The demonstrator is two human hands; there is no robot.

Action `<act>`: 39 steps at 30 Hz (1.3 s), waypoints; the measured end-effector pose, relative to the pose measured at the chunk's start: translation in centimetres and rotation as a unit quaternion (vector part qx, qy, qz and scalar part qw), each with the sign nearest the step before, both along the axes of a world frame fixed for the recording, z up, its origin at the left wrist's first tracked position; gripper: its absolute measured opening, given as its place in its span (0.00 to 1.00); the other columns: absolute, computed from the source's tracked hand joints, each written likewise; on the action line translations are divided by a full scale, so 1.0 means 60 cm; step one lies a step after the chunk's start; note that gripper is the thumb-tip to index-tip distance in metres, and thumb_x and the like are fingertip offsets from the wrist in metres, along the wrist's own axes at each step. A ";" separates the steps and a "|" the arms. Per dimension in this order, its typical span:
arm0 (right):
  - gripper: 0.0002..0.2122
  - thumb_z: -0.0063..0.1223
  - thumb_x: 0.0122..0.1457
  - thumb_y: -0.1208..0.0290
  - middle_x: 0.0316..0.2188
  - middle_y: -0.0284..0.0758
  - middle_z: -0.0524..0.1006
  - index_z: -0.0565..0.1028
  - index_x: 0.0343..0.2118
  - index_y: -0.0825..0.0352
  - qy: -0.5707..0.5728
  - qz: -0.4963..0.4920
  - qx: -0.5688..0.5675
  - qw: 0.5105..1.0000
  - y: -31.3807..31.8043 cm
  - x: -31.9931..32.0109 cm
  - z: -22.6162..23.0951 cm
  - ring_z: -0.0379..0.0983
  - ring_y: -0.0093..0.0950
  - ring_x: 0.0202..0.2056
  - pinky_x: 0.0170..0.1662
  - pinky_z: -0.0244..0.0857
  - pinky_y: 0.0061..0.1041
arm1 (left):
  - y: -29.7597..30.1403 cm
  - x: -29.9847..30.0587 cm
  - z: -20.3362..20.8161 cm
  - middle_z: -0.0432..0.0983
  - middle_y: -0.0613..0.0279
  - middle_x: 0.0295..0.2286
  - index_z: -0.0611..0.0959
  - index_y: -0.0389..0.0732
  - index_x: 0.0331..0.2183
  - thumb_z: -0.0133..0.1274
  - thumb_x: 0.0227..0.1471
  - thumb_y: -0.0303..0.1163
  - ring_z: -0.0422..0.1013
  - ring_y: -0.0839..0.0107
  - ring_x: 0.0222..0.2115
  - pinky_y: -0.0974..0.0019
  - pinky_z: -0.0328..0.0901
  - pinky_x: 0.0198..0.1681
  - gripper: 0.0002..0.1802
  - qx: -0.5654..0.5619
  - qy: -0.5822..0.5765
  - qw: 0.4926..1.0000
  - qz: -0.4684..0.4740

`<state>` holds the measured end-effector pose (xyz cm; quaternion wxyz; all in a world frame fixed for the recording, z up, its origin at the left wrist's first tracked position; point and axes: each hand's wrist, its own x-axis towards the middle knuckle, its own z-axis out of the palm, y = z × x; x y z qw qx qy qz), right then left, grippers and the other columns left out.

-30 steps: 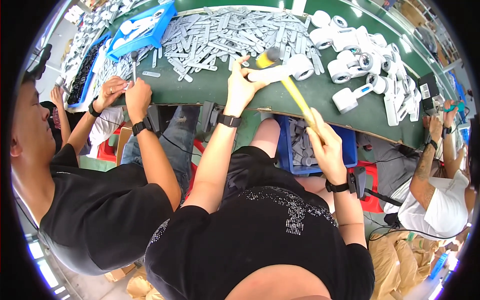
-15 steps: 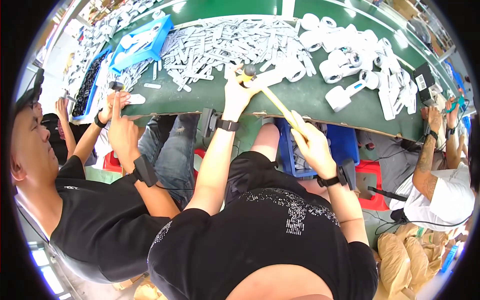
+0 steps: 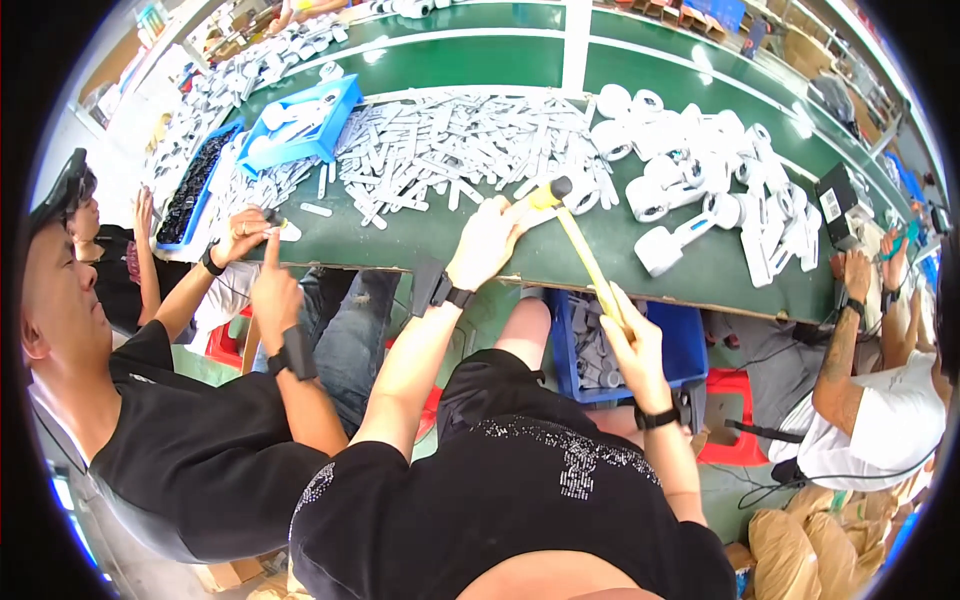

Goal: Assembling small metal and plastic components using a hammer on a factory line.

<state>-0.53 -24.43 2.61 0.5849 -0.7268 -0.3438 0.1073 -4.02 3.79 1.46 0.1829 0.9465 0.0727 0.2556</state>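
Observation:
My right hand [image 3: 634, 338] is wrapped round the pale yellow handle of a small mallet [image 3: 592, 258]. Its black and yellow head [image 3: 548, 194] is beside the fingertips of my left hand [image 3: 488, 240]. That left hand is closed on a white plastic part at the table's near edge. The mallet head covers much of this part, and a rounded white end [image 3: 583, 196] shows beyond it. Many loose light-grey plastic strips [image 3: 440, 150] lie heaped just past my hands.
White round-headed plastic parts [image 3: 690, 185] are piled on the green table [image 3: 370, 245] at right. A blue tray [image 3: 335, 140] stands at left. Beneath the edge is a blue bin [image 3: 685, 345] with grey pieces. Co-workers sit on both sides; the left one's hand [image 3: 275, 305] is close.
The mallet head has come away from between my left fingers toward the right, over the white part. My right hand has moved slightly lower in view. The head view has tilted up.

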 end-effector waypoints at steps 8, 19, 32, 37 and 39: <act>0.23 0.49 0.58 0.83 0.22 0.23 0.68 0.65 0.58 0.67 0.240 -0.105 0.100 0.960 -0.089 -0.047 -0.027 0.58 0.10 0.19 0.20 0.54 0.11 | 0.041 -0.028 0.063 0.74 0.71 0.26 0.78 0.38 0.46 0.45 0.56 0.32 0.67 0.82 0.23 0.78 0.61 0.23 0.17 -0.559 -0.089 0.824 -0.012; 0.23 0.47 0.59 0.82 0.21 0.28 0.69 0.63 0.59 0.69 0.247 -0.243 0.154 0.925 -0.153 -0.040 -0.059 0.61 0.13 0.16 0.18 0.55 0.11 | 0.304 0.384 0.106 0.73 0.42 0.43 0.75 0.37 0.48 0.54 0.46 0.44 0.67 0.50 0.46 0.50 0.65 0.46 0.30 -0.214 -0.074 0.934 0.277; 0.23 0.46 0.61 0.80 0.23 0.27 0.67 0.61 0.59 0.71 0.184 -0.309 0.151 0.921 -0.219 -0.068 -0.042 0.60 0.13 0.19 0.21 0.54 0.12 | -0.254 0.264 0.118 0.77 0.51 0.28 0.83 0.38 0.32 0.58 0.44 0.51 0.73 0.54 0.35 0.56 0.67 0.38 0.25 0.053 -0.014 0.986 -0.160; 0.21 0.45 0.62 0.78 0.22 0.28 0.69 0.62 0.59 0.69 0.167 -0.323 0.158 0.918 -0.241 -0.109 -0.044 0.60 0.13 0.17 0.20 0.54 0.12 | -0.301 0.304 0.072 0.79 0.56 0.29 0.82 0.40 0.29 0.61 0.39 0.43 0.72 0.58 0.39 0.53 0.67 0.36 0.17 0.113 0.112 0.980 -0.122; 0.21 0.45 0.62 0.78 0.22 0.28 0.69 0.62 0.59 0.69 0.187 -0.317 0.176 0.913 -0.244 -0.121 -0.046 0.60 0.13 0.17 0.19 0.54 0.11 | -0.303 0.300 0.062 0.79 0.59 0.30 0.83 0.43 0.30 0.58 0.39 0.34 0.71 0.60 0.40 0.54 0.65 0.40 0.11 0.115 0.098 0.979 -0.134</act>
